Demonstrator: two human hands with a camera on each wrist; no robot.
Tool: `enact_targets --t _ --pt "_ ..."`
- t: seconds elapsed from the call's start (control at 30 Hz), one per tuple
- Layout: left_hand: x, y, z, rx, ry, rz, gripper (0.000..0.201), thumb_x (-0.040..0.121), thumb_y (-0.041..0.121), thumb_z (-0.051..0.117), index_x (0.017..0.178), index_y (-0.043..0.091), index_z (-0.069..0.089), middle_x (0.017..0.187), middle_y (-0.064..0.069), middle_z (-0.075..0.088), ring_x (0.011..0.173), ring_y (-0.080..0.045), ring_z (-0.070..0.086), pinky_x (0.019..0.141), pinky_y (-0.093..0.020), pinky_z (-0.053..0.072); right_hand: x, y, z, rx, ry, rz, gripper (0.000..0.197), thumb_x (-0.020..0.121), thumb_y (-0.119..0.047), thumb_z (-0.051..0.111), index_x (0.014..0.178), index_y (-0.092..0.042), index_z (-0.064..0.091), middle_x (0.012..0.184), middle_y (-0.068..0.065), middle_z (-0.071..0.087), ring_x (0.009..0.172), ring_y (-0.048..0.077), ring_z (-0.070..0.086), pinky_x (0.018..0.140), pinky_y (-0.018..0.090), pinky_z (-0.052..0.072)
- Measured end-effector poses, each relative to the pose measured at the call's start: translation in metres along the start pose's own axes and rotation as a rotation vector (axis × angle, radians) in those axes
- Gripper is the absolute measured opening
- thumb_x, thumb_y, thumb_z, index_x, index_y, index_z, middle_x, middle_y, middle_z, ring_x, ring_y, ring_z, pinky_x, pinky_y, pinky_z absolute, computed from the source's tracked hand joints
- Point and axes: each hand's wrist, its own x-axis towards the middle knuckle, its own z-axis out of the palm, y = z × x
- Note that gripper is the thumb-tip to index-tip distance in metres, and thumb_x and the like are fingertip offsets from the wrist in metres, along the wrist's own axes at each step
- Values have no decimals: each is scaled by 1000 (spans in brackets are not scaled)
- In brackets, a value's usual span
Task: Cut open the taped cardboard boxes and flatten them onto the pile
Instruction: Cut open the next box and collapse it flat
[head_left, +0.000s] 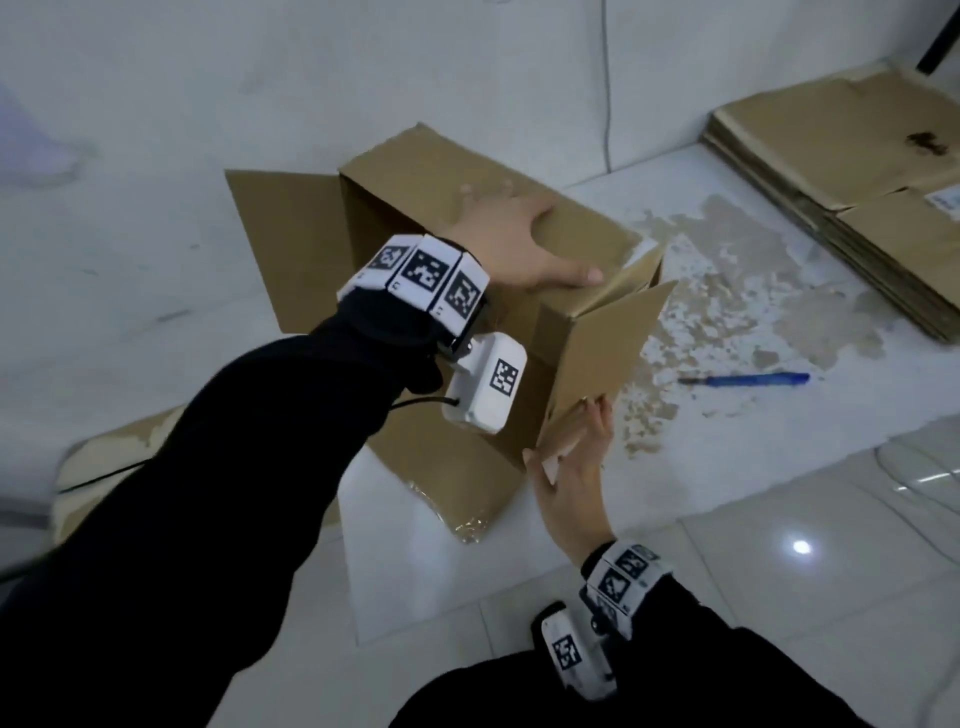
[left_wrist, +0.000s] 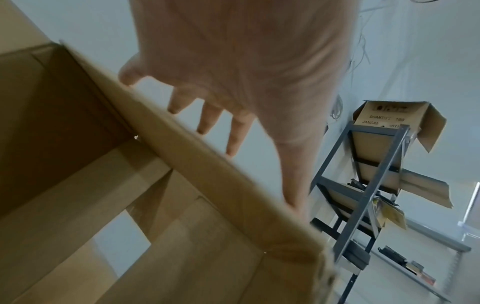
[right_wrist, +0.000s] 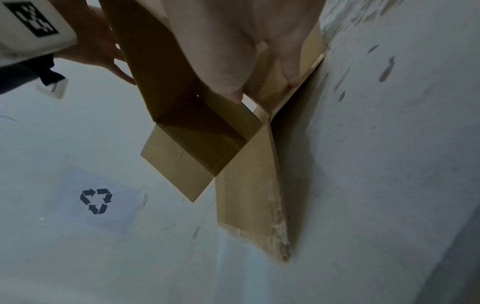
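Observation:
A brown cardboard box lies on its side on the floor with both ends open and its flaps spread. My left hand rests flat on the box's upper panel, fingers straight and spread, thumb toward the near right corner. The left wrist view shows that hand over the panel's edge and the hollow inside of the box. My right hand lies with straight fingers against the lower edge of the right-hand end flap. A blue pen-shaped cutter lies on the floor to the right, apart from both hands.
A pile of flattened boxes lies at the far right by the wall. Another flat cardboard sheet lies under my left arm. Patchy stained floor lies between box and pile. A metal shelf holding open boxes stands nearby.

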Motion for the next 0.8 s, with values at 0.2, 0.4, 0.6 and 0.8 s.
enact_targets --t 0.2,0.4,0.6,0.8 --pt "-13 -42 3 -8 -161 -31 102 59 73 71 144 40 25 155 -3 24 145 -34 6 114 -55 21 18 2 -64 163 59 198 26 93 -46 38 106 -26 50 107 4 58 100 21 58 84 36 51" --pt "-46 -78 21 -112 -127 -17 104 60 66 71 146 43 19 161 4 -3 146 -31 -12 116 -58 10 96 -7 -103 223 -326 514 68 96 -57 4 142 -19 39 141 -3 44 134 16 36 115 42 23" --pt "-48 -60 22 -64 -161 -17 103 63 68 70 147 44 15 161 6 -6 146 -29 -14 115 -61 8 174 -77 -129 782 -166 181 55 99 -52 9 145 -27 25 149 -2 38 133 13 42 111 38 33" --pt "-70 -49 17 -204 88 -177 119 59 56 82 149 23 13 155 -5 23 140 -24 28 111 -36 29 203 -116 -124 46 -645 -370 36 95 -36 51 130 -37 49 140 -10 43 129 0 39 102 16 32"
